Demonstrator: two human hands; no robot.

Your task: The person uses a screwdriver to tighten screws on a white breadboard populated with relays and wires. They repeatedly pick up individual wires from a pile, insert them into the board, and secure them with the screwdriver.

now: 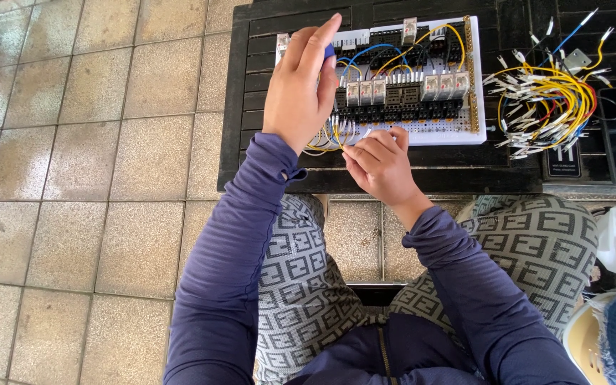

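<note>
The white wiring board (422, 132) lies at the dark desk's (237, 107) near edge. Left hand (301, 89) grip closes around a blue-handled screwdriver (329, 51); right hand (381, 165) pinches a yellow wire (337, 135). Loose wires (547, 107) lie just right.

The wiring board (422, 132) lies on the slatted table (251, 107), toward its near edge. A row of relays (404, 89) stands across the middle of the board, with looped wires (393, 53) behind it. To the right of the board, a loose bundle of wires (547, 103) lies on the table. The left hand (299, 89) is over the board's left end; the right hand (379, 165) is at its near edge, just beside the left hand. The tiled floor (94, 178) spreads to the left of the table.
</note>
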